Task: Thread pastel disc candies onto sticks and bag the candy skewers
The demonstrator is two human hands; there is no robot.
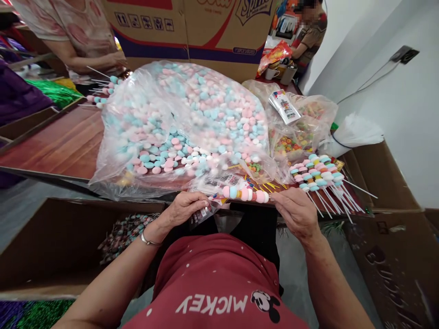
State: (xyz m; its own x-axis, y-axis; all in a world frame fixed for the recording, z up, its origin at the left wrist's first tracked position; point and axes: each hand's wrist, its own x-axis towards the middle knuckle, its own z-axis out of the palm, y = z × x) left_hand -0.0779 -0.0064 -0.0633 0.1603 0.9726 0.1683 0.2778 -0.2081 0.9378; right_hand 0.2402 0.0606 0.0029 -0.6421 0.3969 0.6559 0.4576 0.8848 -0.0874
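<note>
Pinched in my right hand (297, 211) is the end of a marshmallow skewer (246, 194), with pink, white and blue pieces and darker ones between them. It lies level between my hands, its far end at the mouth of a printed clear bag (202, 215). My left hand (185, 208) grips that bag, fingers closed on its edge. Just beyond, more printed bags (217, 183) rest on the table edge. Beside my right hand lies a pile of finished skewers (317, 172) with white sticks.
A huge clear bag of marshmallows (192, 114) covers the table (58, 137). Bags of colourful gummies (291, 139) stand at the right, below a packet stack (284, 107). Open cartons (51, 246) flank me. Two people (82, 36) work beyond, near a large carton (192, 36).
</note>
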